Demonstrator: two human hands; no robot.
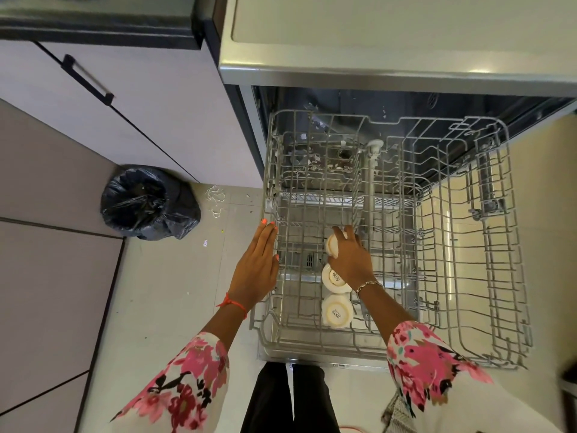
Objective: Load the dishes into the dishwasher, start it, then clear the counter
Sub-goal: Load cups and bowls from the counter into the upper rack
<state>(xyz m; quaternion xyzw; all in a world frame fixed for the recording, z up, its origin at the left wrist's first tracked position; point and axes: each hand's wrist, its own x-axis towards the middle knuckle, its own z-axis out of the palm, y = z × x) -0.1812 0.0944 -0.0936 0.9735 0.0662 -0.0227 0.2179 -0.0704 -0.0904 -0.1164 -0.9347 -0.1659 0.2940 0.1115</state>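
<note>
Cups stand in a row on the left side of the pulled-out rack (343, 351), right in front of you. Your flowery sleeves and dark legs are closest, at the front edge of the open door. The near cup (336, 312) is white and round. It sits bottom up between the wires, with a small printed word on its base. The middle cup (332, 279) looks the same and touches the near one. Your right wrist, with a thin chain on it, covers part of the middle cup.

Your right hand (351, 260) has its fingers curled round the far cup (332, 243). It holds that cup tipped, just past the middle cup and low among the wires. Your left hand (257, 267) is flat with the fingers straight and close together. It lies along the left rim of the rack, and a red string is tied on that wrist.

The rest of the rack is bare grey wire, with tall prongs in the middle and a folding shelf on the right.

A black bin bag (146, 203) stands on the floor to the left, well apart from the rack. Small white scraps (215, 198) lie beside it.

Farther back, the dishwasher (374, 73) is open, and its dark tub has pale specks in it. A pale cupboard (140, 114) with a black handle (87, 79) stands to its left.
</note>
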